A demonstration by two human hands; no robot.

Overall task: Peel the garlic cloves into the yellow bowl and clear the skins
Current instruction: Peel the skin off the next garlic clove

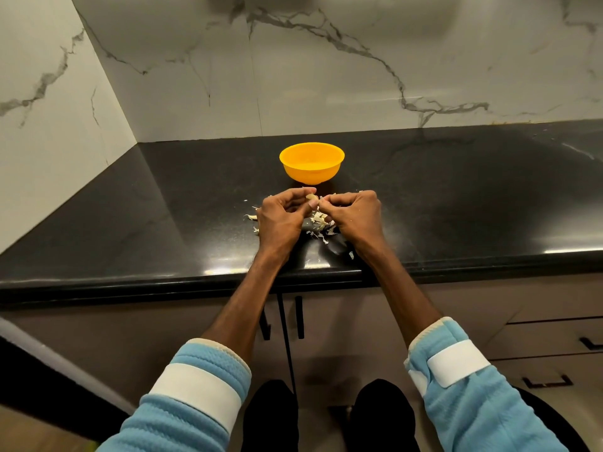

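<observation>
Over the black stone counter [163,223], beneath white veined marble walls [326,76], the left hand [282,216] and right hand [354,216] pinch a pale garlic clove [311,199]. Papery skins [321,223] lie under the grip, the round yellow plastic bowl [311,163] just beyond.

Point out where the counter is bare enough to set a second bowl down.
Bare counter runs left of the yellow bowl to the side wall, and right of the bowl and right hand to the backsplash. Crowded: between the bowl and the front edge, where left hand and right hand pinch a garlic clove over scattered skins.
</observation>
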